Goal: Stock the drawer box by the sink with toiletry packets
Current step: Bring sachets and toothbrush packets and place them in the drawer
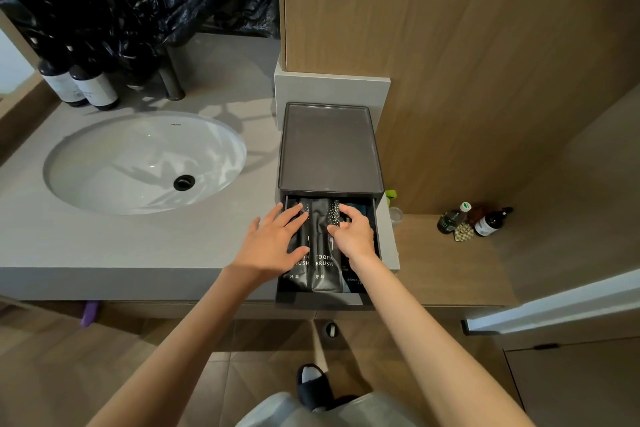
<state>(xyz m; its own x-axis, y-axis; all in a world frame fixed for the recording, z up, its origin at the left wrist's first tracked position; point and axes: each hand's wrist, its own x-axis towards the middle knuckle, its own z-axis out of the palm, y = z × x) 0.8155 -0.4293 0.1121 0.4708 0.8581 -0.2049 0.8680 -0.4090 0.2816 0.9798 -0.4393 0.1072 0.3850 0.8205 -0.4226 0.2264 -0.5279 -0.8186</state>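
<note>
Grey drawer box [329, 149] seen on countertop [138, 253], just right of white sink [138, 163], against wood panel. Drawer [320, 298] found pulled out; black toothbrush packets [323, 270] laid side by side inside, lengthwise. Left hand [273, 243] laid flat, fingers straight, on leftmost packet. Right hand [353, 236] curled; dotted black packet [334, 213] pinched between thumb and fingers near drawer's rear. Two dark bottles [79, 83] stood behind sink.
</note>
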